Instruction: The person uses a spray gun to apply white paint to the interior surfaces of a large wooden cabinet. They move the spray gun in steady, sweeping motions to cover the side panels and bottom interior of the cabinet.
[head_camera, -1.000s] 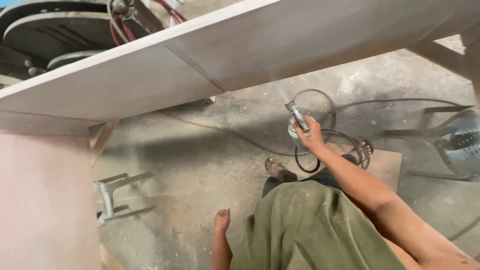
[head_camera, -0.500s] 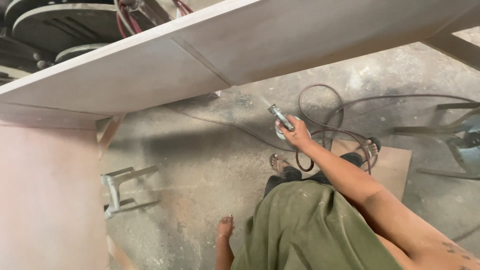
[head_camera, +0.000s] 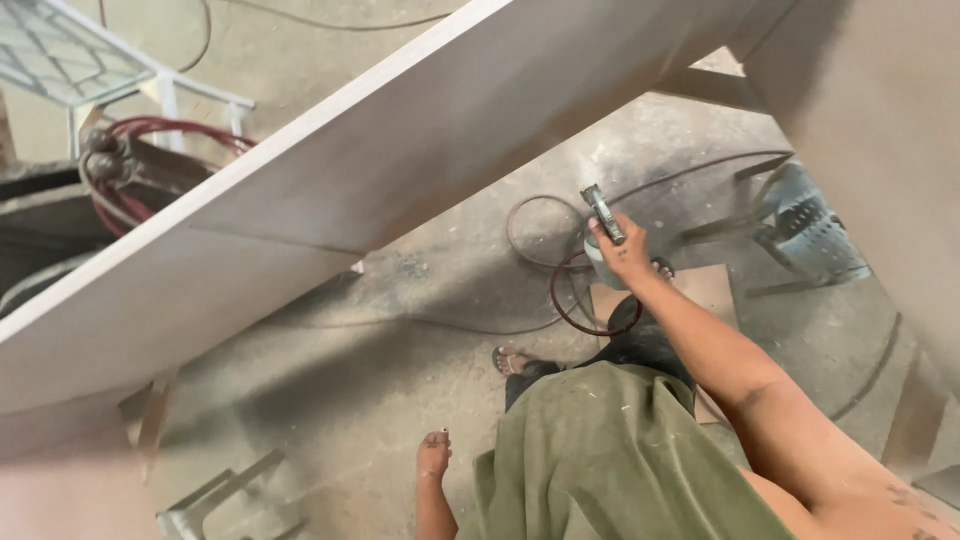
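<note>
The right hand (head_camera: 625, 255) has its grip wrapped tight round a spray gun (head_camera: 603, 228), held out just below the edge of the long pale board (head_camera: 420, 170). The left hand (head_camera: 433, 455) hangs loose, fingers drooping, holding nothing. I'd keep the nozzle square to the board and the red hose (head_camera: 575, 300) clear of the feet. No packages, labels or signs in sight.
</note>
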